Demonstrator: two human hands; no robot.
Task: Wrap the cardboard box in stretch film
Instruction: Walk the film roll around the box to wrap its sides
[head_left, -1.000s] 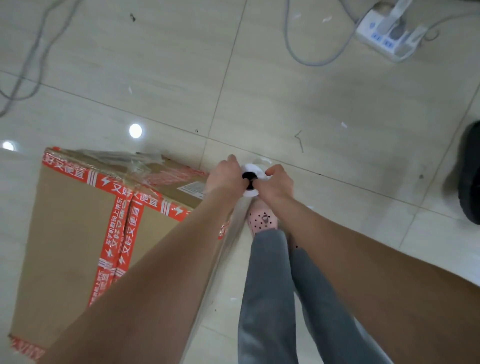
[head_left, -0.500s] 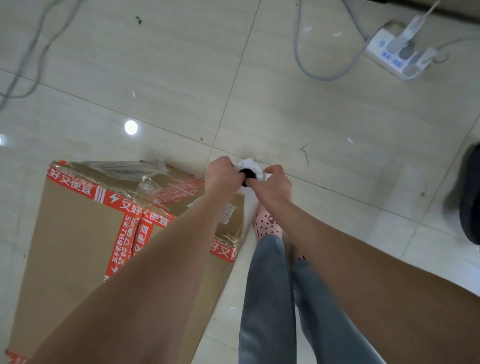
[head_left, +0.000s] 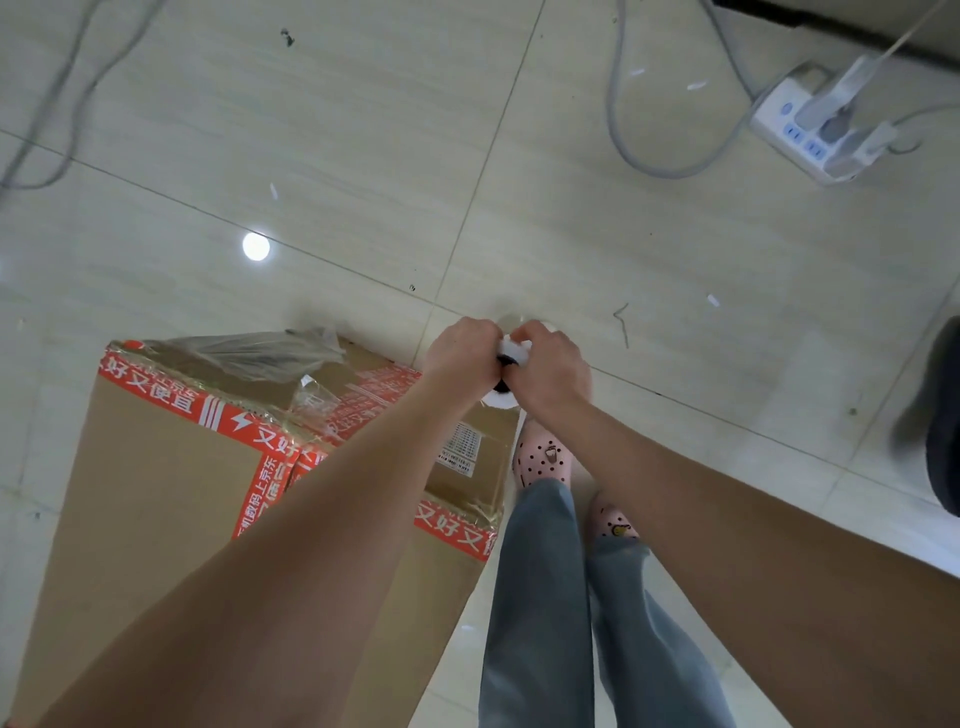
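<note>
Tiles (head_left: 363, 156) bear cardboard box (head_left: 156, 493), power strip (head_left: 810, 130); left hand (head_left: 460, 353), right hand (head_left: 550, 369) grip clamped on film roll (head_left: 501, 401).

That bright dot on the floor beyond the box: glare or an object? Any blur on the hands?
Head view: the dot looks like a lamp reflected in the glossy floor; wide-angle bends the tile seams; left hand and right hand are sharp but hide most of the roll.
</note>
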